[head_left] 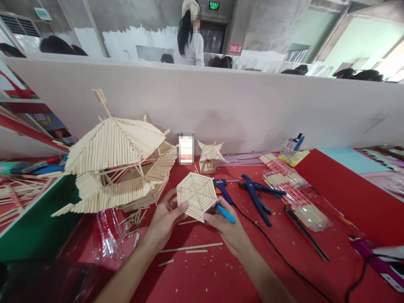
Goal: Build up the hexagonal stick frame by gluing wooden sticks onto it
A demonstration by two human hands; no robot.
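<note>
A hexagonal panel of wooden sticks (pixel 196 195), laid in rings round its centre, is held up in the middle of the head view. My left hand (pixel 168 210) grips its left side, thumb on top. At the lower right edge, my right hand (pixel 224 225) pinches the same panel, and a blue pen (pixel 225 213) sticks out between its fingers. Behind the panel stands a small stick pavilion (pixel 209 158). To the left is a large stick pavilion (pixel 120 164) with a tiered roof. Beneath my hands lie a few loose sticks (pixel 195 247).
Right of my hands lie a blue glue gun (pixel 223 190), its cord, blue-handled cutters (pixel 256 200) and a dark slim tool (pixel 306 233). Farther right are bagged stick bundles (pixel 293 193) and a pen holder (pixel 291 148). A white partition (pixel 240 101) closes the back; a person stands beyond it.
</note>
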